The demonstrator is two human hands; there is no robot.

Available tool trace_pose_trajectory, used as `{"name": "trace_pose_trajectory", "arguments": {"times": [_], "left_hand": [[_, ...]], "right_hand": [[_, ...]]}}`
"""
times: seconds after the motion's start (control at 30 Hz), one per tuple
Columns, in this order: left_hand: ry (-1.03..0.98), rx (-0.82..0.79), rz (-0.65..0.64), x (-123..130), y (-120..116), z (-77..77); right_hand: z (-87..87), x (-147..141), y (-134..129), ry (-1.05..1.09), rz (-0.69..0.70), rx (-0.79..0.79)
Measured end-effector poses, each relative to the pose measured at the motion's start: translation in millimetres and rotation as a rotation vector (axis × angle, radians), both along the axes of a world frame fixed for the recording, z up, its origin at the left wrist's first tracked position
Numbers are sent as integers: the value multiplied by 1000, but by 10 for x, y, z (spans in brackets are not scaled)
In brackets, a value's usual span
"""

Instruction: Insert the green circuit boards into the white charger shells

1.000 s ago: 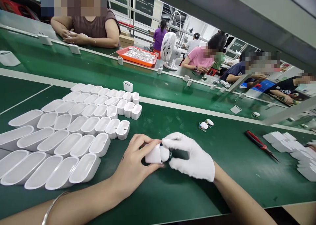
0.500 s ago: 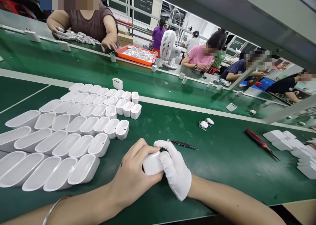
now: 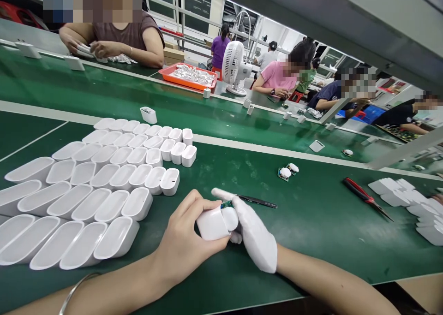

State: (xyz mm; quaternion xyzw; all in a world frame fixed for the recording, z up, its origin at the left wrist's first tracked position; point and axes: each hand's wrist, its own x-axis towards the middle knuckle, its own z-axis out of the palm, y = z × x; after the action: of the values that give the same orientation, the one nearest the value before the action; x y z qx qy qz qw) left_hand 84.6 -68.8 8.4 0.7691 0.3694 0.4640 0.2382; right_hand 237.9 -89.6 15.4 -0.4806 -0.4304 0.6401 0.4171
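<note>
My bare left hand (image 3: 188, 236) is wrapped round a white plastic housing (image 3: 212, 223), thumb below and fingers above. From the housing's right end sticks out a green circuit board with a round white part (image 3: 230, 218). My right hand (image 3: 254, 229), in a white glove, presses its palm side against that part, its fingers fairly straight and pointing up-left, some hidden under the housing. Black tweezers (image 3: 259, 201) lie just behind the glove. Rows of open white housings (image 3: 110, 202) stand to the left of my hands.
Two small boards with white parts (image 3: 285, 173) lie ahead. Red-handled pliers (image 3: 363, 194) and stacked white pieces (image 3: 394, 193) are at the right. A belt (image 3: 187, 107) beyond carries scattered housings. Past it are an orange tray (image 3: 188, 76), a fan (image 3: 235, 68) and several people.
The glove has shifted right and its fingers have straightened, exposing the board and round white part. The housing has tilted slightly. Pieces on the belt have moved left; the person opposite has brought both hands together.
</note>
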Motion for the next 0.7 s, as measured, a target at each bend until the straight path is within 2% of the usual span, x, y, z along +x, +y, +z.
{"name": "trace_pose_trajectory", "arguments": {"times": [0.2,0.37,0.5,0.57,0.63,0.7], "left_hand": [[-40,36,-30,29,17,-37],[-30,21,-40,15,5,-20],[-27,37,-54,14,-21,-21],[-23,25,-51,18,-28,-21],[-18,24,-46,19,-26,-19],[-20,21,-40,15,-13,-15]], "right_hand": [[-64,-32,16,-198,-3,343],[19,28,-27,-240,52,207],[102,-37,-42,-406,0,346],[104,-49,-41,-447,-13,361],[78,-24,-41,-417,8,320],[40,23,-37,-320,37,208]]}}
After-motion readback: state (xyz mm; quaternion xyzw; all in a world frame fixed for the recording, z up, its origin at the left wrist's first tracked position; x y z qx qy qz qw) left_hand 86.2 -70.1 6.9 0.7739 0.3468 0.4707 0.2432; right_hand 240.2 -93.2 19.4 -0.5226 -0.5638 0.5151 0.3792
